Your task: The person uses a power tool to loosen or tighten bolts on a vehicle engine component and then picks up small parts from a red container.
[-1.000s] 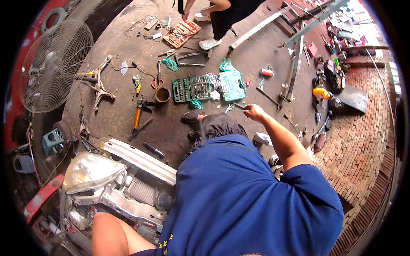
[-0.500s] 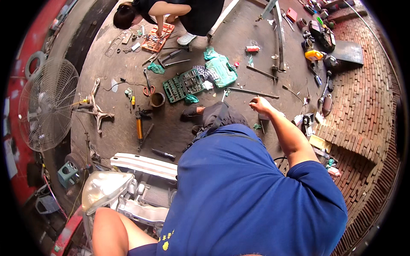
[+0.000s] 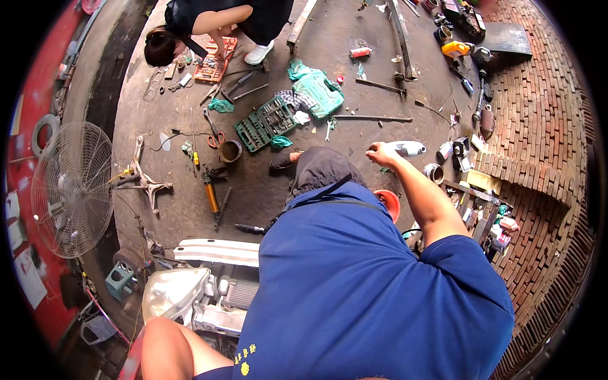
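Observation:
My right hand (image 3: pixel 383 155) is stretched out past my blue shirt (image 3: pixel 373 278), its fingers curled together. Whether something small sits between them cannot be made out. Right beside the hand lies a pale plastic bottle (image 3: pixel 410 149) on its side. Below my forearm, a red bowl or bucket (image 3: pixel 389 204) is partly hidden by my shirt. At the lower left shows the bent part of my left arm (image 3: pixel 166 348); the left hand itself is out of sight. A silver metal can (image 3: pixel 434 173) stands right of my right forearm.
A person (image 3: pixel 218 28) bends over an orange tool case (image 3: pixel 215 60). Green socket set (image 3: pixel 269 123), black cup (image 3: pixel 230 151), orange-barrelled tool (image 3: pixel 210 196) and steel bars (image 3: pixel 373 118) lie on the floor. Fan (image 3: pixel 76 190) stands left, car front (image 3: pixel 234 291) lower left, brick stack (image 3: pixel 532 120) right.
The whole view has shifted, so floor things appear higher and further left. The pale bottle and the red bowl or bucket now show near my right arm. My right hand stays curled.

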`<action>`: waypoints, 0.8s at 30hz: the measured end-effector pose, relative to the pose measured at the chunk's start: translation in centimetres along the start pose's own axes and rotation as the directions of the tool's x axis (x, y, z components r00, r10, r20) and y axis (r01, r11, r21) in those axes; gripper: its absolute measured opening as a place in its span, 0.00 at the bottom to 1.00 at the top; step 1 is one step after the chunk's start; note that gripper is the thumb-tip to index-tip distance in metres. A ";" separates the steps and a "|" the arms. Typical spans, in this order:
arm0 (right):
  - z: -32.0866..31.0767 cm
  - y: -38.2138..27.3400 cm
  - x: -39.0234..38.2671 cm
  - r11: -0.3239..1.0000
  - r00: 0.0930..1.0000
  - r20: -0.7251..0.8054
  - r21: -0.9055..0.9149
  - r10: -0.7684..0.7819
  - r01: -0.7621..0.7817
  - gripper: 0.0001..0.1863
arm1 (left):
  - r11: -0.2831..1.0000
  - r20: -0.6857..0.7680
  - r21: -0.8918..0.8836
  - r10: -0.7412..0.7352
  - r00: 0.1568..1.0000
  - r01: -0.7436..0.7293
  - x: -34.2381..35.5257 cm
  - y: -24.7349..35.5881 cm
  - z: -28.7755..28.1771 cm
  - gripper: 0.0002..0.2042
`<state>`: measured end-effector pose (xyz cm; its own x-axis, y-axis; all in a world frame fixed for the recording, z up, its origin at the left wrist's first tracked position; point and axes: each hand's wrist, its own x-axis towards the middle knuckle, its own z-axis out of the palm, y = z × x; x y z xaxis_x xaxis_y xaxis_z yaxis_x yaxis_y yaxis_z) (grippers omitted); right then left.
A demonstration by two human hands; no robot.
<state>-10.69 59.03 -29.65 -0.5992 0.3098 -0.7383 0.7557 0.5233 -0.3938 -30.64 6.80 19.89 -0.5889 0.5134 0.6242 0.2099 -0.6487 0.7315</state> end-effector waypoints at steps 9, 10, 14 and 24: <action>0.3 -2.0 2.2 1.000 0.999 0.032 -0.004 0.013 -0.012 0.21 | 1.000 0.020 -0.008 0.019 1.000 -0.019 0.8 -0.4 -0.7 0.12; 0.1 -2.6 2.4 1.000 0.999 0.034 -0.008 0.005 -0.005 0.21 | 1.000 0.022 -0.007 0.023 0.999 -0.023 1.0 -0.2 -0.8 0.12; -0.3 -4.2 3.5 0.994 0.994 0.083 -0.073 -0.069 0.075 0.20 | 0.999 0.018 0.011 0.043 0.999 -0.043 1.1 0.6 -1.2 0.13; -1.6 -9.3 6.2 0.983 0.988 0.098 -0.126 -0.121 0.133 0.20 | 0.996 -0.030 0.048 0.081 0.996 -0.080 0.7 1.4 -2.5 0.13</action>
<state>-21.90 57.34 -29.70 -0.6576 0.1647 -0.7351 0.6297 0.6559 -0.4163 -32.69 4.83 20.68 -0.5927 0.4422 0.6731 0.2931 -0.6601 0.6917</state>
